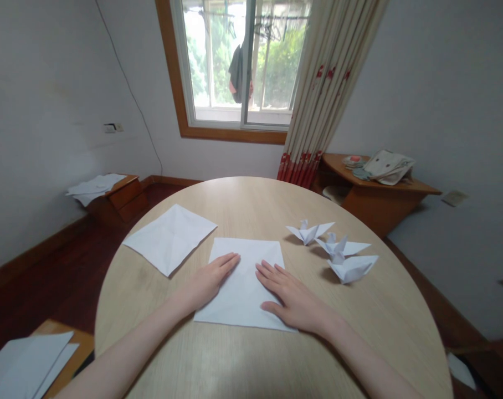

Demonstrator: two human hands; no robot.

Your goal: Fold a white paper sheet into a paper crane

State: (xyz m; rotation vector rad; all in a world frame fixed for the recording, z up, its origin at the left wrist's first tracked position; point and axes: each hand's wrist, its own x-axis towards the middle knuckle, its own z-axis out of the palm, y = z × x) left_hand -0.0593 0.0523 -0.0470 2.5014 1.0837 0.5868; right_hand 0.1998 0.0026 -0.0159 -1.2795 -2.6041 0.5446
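Both my hands lie flat on a white square paper sheet (243, 293) at the near middle of a round light-wood table (251, 205). My left hand (208, 282) rests on the sheet's left side, and my right hand (291, 296) rests on its right side, fingers slightly apart. Neither hand grips anything. To the left lies a creased white paper square (170, 239). Three white origami cranes (307, 231) (340, 246) (353, 267) stand to the right, beyond my right hand, not touching it.
Folded white paper sheets (27, 360) lie on a wooden surface at the lower left, off the table. A low wooden cabinet (124, 199) stands by the far left wall. A wooden corner shelf (384, 188) holds a cloth bag (388, 167) at the right.
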